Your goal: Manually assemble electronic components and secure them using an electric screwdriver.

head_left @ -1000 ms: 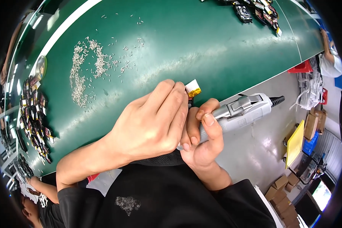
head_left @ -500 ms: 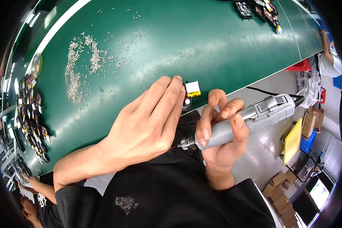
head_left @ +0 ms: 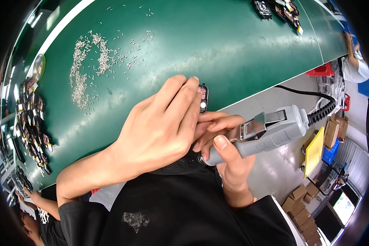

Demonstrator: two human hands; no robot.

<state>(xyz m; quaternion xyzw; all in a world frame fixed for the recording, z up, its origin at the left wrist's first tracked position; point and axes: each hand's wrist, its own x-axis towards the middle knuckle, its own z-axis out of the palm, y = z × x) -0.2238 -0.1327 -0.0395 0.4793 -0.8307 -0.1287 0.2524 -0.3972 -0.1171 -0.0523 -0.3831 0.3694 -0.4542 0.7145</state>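
My left hand (head_left: 158,121) lies back upward near the table's front edge, its fingers pressed together over a small black device housing (head_left: 205,102). The housing's open side shows a bit of reddish circuit board and a round white part; the rest is under my fingers. My right hand (head_left: 233,147) is wrapped round a grey electric screwdriver (head_left: 274,131), thumb on top. Its nose points left, beneath my left hand, so the bit is hidden. The right fingertips reach the housing's lower end, close to my left fingers.
Loose small screws (head_left: 80,65) are scattered over the green table (head_left: 184,45). A heap of similar devices (head_left: 30,123) lies at the left, with more black devices (head_left: 289,14) at the far right. The screwdriver's black cable (head_left: 322,115) curves off right. Other people work at both sides.
My right hand has moved left with the screwdriver, its fingers now reaching the housing. The white and yellow piece that stuck out from the housing no longer shows.
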